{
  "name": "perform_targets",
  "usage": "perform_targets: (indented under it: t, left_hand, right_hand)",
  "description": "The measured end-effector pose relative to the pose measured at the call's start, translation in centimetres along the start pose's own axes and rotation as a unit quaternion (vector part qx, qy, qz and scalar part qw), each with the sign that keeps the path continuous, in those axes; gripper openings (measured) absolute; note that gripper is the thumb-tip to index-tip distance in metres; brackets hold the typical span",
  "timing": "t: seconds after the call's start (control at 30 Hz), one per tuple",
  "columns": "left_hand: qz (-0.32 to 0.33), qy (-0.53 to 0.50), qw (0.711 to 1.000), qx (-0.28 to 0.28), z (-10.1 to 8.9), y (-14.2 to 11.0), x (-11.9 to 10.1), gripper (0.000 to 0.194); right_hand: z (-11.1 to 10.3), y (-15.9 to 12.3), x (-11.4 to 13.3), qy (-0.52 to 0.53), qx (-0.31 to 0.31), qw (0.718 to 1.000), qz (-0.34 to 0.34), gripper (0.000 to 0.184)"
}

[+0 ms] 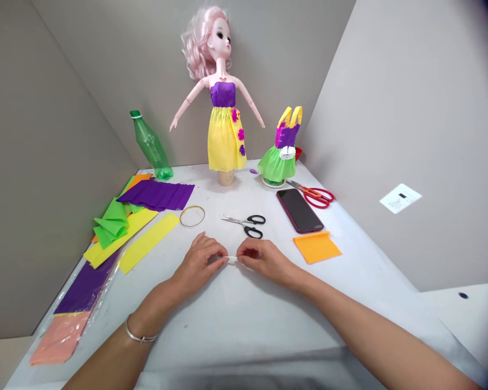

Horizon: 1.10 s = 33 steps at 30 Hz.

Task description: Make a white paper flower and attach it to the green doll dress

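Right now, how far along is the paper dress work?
Done: the pink-haired doll wears a purple-and-yellow paper dress with flowers; a small green-and-purple paper dress stands beside it. In hand: left hand and right hand pinch a white strip. Left: pleated purple crepe paper and a yellow strip lie loose.

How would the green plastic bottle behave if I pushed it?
The green plastic bottle looks empty, so it would probably feel light for its size. Its thin, see-through sides might dent under a firm squeeze. It sits tilted with its neck up, and its round body could well roll or topple with a small nudge.
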<state>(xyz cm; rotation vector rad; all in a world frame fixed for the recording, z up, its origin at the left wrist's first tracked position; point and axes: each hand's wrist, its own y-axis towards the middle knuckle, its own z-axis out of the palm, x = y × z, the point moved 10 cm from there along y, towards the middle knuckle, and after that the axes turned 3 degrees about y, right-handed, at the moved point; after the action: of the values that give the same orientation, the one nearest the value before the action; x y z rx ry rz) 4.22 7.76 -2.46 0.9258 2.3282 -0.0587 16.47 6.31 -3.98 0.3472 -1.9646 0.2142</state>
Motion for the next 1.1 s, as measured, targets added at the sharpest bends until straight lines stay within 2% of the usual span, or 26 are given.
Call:
perform_targets:
  t: [0.07, 0.1, 0.17, 0.2, 0.3, 0.4, 0.53, 0.67, 0.73, 0.93, 1.1]
  left_hand:
    - [-0.052, -0.069, 0.996, -0.033, -0.8, -0.2, 0.7, 0.012]
    - [-0.068, -0.094, 0.992, -0.052, -1.2, -0.3, 1.0, 0.024]
    - [-0.060, -0.118, 0.988, -0.074, -1.7, -0.5, 0.5, 0.049]
    - [-0.039, -0.119, 0.989, -0.074, -1.7, -0.6, 0.0, 0.053]
    - [0.015, -0.111, 0.991, -0.067, -1.3, -0.7, -1.4, 0.038]
    - [0.025, -0.109, 0.991, -0.073, -1.2, -0.8, -1.7, 0.024]
    - [0.044, -0.126, 0.988, -0.080, -1.6, -0.8, -2.1, 0.011]
    - [0.064, -0.159, 0.981, -0.095, -2.2, -0.8, -2.7, 0.006]
    - [0.051, -0.169, 0.980, -0.095, -2.2, -0.8, -2.7, 0.006]
    - [-0.048, -0.222, 0.968, -0.103, -2.0, -1.0, -1.1, 0.009]
    - [-0.077, -0.243, 0.961, -0.111, -2.0, -1.1, -0.7, 0.009]
  right_hand:
    - [-0.2, 0.1, -0.2, 0.077, 0.005, 0.997, 0.030, 0.010]
    - [-0.2, 0.1, -0.3, 0.113, 0.007, 0.993, 0.044, 0.012]
    - [-0.3, 0.1, -0.3, 0.174, 0.008, 0.982, 0.067, 0.014]
    - [-0.3, 0.0, -0.3, 0.198, 0.008, 0.977, 0.077, 0.014]
    - [-0.2, -0.1, -0.4, 0.250, 0.009, 0.963, 0.103, 0.015]
    - [0.1, -0.2, -0.5, 0.282, 0.011, 0.953, 0.112, 0.016]
    - [0.2, -0.2, -0.3, 0.308, 0.014, 0.946, 0.098, 0.018]
    - [0.1, -0.3, 0.4, 0.315, 0.014, 0.946, 0.076, 0.016]
    - [0.0, -0.3, 0.8, 0.313, 0.017, 0.947, 0.068, 0.013]
    - [-0.2, -0.5, 1.5, 0.283, 0.008, 0.958, 0.040, 0.016]
    - [-0.8, -0.6, 2.1, 0.219, -0.030, 0.975, -0.005, 0.015]
